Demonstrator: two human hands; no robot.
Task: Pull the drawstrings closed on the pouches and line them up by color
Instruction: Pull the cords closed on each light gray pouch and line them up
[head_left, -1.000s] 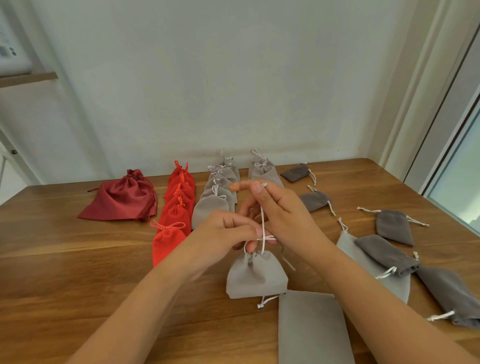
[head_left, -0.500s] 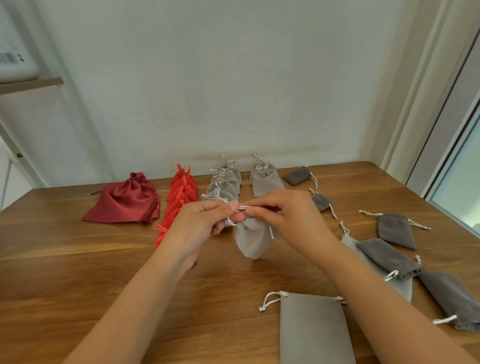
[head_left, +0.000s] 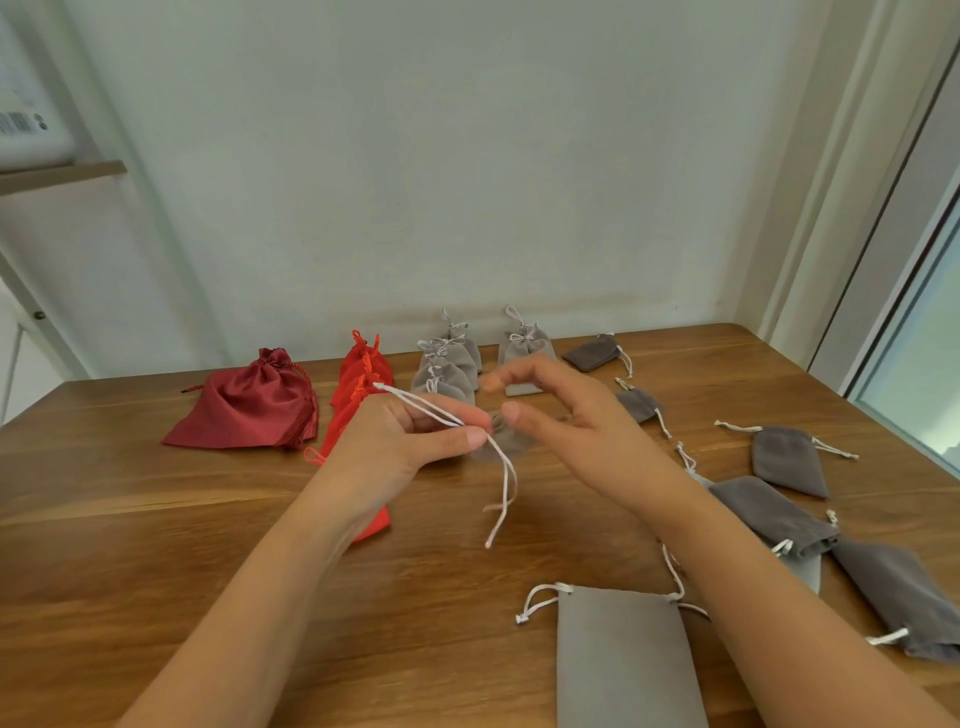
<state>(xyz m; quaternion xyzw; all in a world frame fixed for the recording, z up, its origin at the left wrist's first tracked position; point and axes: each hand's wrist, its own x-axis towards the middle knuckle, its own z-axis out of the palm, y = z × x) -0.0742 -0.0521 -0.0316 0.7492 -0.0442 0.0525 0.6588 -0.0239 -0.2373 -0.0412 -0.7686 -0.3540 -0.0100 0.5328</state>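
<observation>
The left hand (head_left: 395, 447) pinches a white cord (head_left: 418, 402) between thumb and fingertips. One end pokes out past the knuckles toward the red row, and the rest dangles loose below the hand. The cord seems to lead to a small grey pouch (head_left: 508, 446) sitting right between the two hands. It's pretty blurry though, so no telling whether it rests on the table (head_left: 156, 519) or hangs above it. The right hand (head_left: 566, 421) is loose, thumb and forefinger spread apart, gripping nothing as far as anyone can see.

Back near the wall there's a row of orange-red pouches (head_left: 363, 371), all cinched. Next to it is a row of light grey pouches (head_left: 449, 358) tied shut, and a lone grey pouch (head_left: 524, 345) just to the right of that. Far left sits a bigger dark red bag (head_left: 249, 402), drawn shut and kind of puffy. Off to the right, dark grey pouches (head_left: 789, 460) lie scattered flat with their mouths not pulled in.

Closest to the camera, a big grey pouch (head_left: 623, 654) lies flat with its mouth uncinched and cords loose at both sides. Can't see inside any of them.
</observation>
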